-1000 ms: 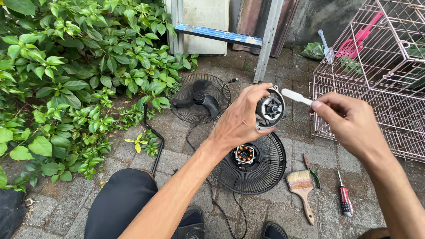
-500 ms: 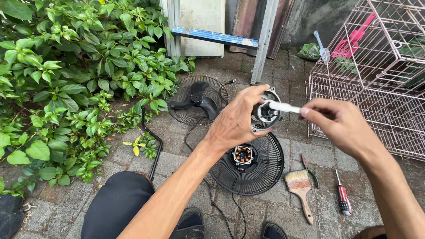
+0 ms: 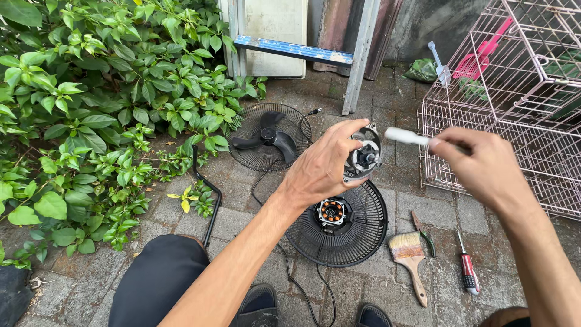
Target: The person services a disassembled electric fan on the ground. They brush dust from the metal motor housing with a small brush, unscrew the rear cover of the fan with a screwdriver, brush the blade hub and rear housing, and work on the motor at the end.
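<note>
My left hand (image 3: 324, 169) grips a round grey fan motor housing (image 3: 365, 156) and holds it up above the ground. My right hand (image 3: 481, 166) pinches a small white-handled tool (image 3: 407, 137) whose tip points at the housing from the right, a short gap away. Below them a black fan grille (image 3: 363, 233) lies flat on the paving with the fan motor (image 3: 331, 212), copper windings showing, at its centre.
A second grille with a black fan blade (image 3: 269, 139) lies further back. A paintbrush (image 3: 410, 257), a dark-handled tool (image 3: 422, 232) and a red screwdriver (image 3: 468, 272) lie at the right. A pink wire cage (image 3: 514, 109), green bushes (image 3: 91, 109) and a ladder (image 3: 296, 51) surround the spot.
My right hand first brought the white tool's tip into the housing, then drew it back to the right. My left hand kept hold of the housing throughout.
</note>
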`<state>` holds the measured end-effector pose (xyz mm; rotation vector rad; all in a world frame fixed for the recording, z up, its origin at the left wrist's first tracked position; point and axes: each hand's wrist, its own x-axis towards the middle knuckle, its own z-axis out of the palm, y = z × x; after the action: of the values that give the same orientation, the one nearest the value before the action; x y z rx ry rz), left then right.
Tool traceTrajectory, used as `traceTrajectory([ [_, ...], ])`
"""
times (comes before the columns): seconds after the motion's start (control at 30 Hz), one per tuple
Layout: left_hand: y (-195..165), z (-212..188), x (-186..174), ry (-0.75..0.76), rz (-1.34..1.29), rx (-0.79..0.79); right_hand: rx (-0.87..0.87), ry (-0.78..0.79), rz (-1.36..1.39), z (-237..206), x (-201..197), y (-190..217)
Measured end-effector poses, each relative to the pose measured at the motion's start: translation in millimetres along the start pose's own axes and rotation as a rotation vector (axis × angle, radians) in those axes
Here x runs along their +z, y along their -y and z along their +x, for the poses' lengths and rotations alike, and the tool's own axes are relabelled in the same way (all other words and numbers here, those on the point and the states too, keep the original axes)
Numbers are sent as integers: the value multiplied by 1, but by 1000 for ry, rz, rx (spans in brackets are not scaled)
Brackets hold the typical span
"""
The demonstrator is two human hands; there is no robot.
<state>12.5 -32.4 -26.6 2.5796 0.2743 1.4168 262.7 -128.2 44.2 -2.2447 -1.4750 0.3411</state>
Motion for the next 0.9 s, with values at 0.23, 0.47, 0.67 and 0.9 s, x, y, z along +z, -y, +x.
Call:
traceTrajectory([
  [0.23,1,0,1,40,23,52,-92,-9,-17,-2,1,2],
  [0.47,1,-1,1,34,24,52,-116,-138,134,-2,6,-2],
  [0.67,1,-2,1,31,38,57,89,-3,-67,6,7,0],
  [0.9,-1,1,1,9,20,21,-99,-41,133,4,8,-7],
])
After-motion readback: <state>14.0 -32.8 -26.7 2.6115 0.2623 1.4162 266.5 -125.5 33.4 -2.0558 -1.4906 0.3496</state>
